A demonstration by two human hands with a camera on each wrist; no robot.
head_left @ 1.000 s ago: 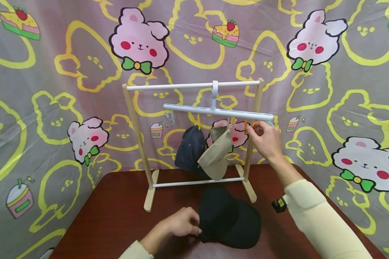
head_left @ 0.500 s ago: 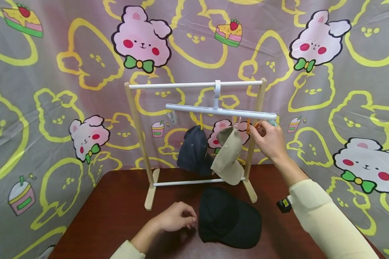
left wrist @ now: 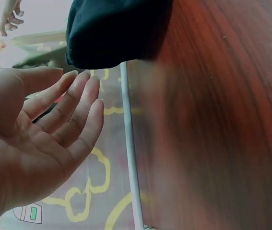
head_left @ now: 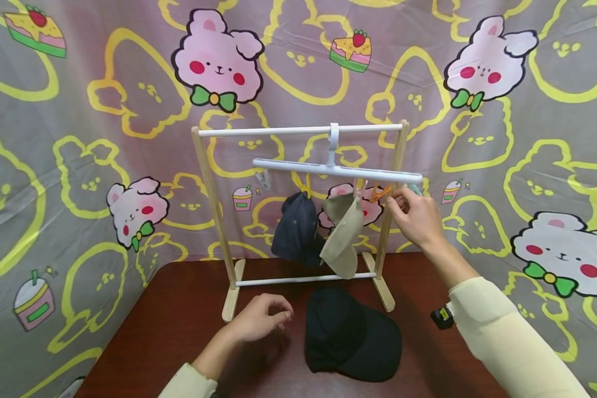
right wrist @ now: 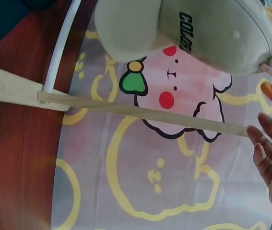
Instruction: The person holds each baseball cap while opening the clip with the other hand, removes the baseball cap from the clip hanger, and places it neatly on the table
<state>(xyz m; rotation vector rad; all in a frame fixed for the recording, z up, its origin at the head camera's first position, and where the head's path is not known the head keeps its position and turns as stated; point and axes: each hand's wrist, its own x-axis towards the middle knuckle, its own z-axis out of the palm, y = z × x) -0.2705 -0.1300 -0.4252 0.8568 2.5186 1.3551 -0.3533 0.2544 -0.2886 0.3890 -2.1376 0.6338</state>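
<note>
A black cap (head_left: 348, 334) lies on the table in the head view. My left hand (head_left: 263, 318) hovers to its left, fingers loosely bent and nothing in them; the left wrist view shows the bare palm (left wrist: 35, 129). At the right end of a white clip hanger (head_left: 338, 170), my right hand (head_left: 417, 216) is raised close beside an orange clip (head_left: 380, 194), its fingers relaxed. A beige cap (head_left: 342, 235) with dark lettering hangs from a pink clip (head_left: 359, 188). Left of it, a navy cap (head_left: 298, 229) hangs from a yellow clip (head_left: 305, 185).
The hanger hooks over the top bar of a wooden rack (head_left: 216, 204) and tilts down to the right. A grey clip (head_left: 263, 180) dangles at its left end, a teal clip (head_left: 415, 189) behind my right hand. A patterned curtain (head_left: 144, 138) surrounds the table (head_left: 144, 331).
My left hand has drawn back leftward from the black cap. My right hand has let go of the orange clip, which now hangs tilted. The beige cap has swung right, then back left.
</note>
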